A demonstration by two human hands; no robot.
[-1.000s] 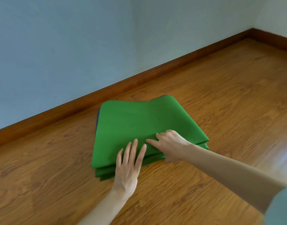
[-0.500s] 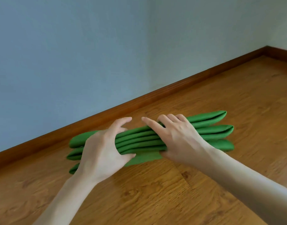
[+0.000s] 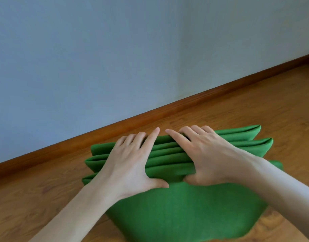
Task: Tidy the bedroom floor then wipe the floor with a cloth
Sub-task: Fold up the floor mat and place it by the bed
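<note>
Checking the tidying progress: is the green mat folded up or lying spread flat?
Folded. The green mat stands on edge with several stacked folds showing on top, gripped by the left hand and right hand.

We are looking down at a folded green mat (image 3: 194, 212) of thick, soft material that is standing on edge on the brown wood-grain floor (image 3: 36, 198), its rounded folds fanning out along the top. Our left hand (image 3: 131, 165) is gripping the folds from above, fingers curling over the far side and thumb pressing on the near face. Our right hand (image 3: 204, 156) is doing the same just beside it, the two forefingers nearly touching at the top. Both bare forearms are reaching in from the lower corners. Behind the mat, a dark brown wooden skirting board (image 3: 167, 110) is running along the foot of a pale blue-grey wall (image 3: 115, 58).
</note>
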